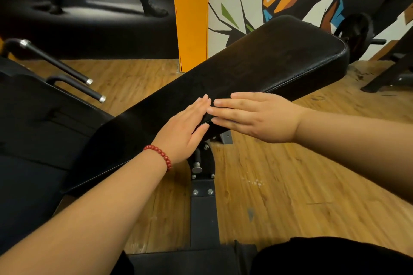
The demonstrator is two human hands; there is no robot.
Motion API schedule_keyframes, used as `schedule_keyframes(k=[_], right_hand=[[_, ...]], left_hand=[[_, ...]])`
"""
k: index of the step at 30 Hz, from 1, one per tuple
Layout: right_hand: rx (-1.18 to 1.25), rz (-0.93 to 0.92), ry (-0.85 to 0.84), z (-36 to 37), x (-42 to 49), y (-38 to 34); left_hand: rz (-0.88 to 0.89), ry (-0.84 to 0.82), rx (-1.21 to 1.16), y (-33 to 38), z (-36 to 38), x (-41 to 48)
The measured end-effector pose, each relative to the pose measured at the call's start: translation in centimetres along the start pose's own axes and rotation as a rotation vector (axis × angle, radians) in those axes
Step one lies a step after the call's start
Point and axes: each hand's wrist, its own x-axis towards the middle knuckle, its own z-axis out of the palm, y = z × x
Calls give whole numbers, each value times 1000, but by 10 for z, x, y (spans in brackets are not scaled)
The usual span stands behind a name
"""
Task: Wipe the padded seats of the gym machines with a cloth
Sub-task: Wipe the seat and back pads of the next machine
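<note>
Forearms point(89, 207) reaching in, the left hand point(185, 123) and right hand point(252, 116) are pressing, fingers flat, what seems a dark cloth point(206, 120) onto the padded seat point(279, 56) beneath them, mid-wipe, next needing a sweep farther out.

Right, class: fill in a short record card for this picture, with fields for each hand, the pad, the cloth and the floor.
left hand: flat, fingers straight, pressing on the cloth; red bead bracelet at the wrist
right hand: flat, fingers straight, tips close to the left hand's
pad: long, black, on a black metal frame
cloth: dark, seemingly draped over the pad's near end; hard to tell from the pad
floor: wood planks
</note>
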Motion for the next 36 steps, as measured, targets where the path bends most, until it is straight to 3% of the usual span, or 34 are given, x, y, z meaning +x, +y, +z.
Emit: schedule_keyframes(k=[4, 24, 31, 36], right_hand=[[-7, -136, -21, -12, -23, 24], [50, -178, -75, -9, 3, 8], [26, -189, -98, -16, -38, 32], [73, -189, -58, -5, 1, 7]], left_hand=[[-13, -29, 27, 0, -1, -1], [-16, -56, -10, -3, -4, -2], [-17, -60, 63, -13, -4, -9], [-43, -46, 31, -8, -3, -9]])
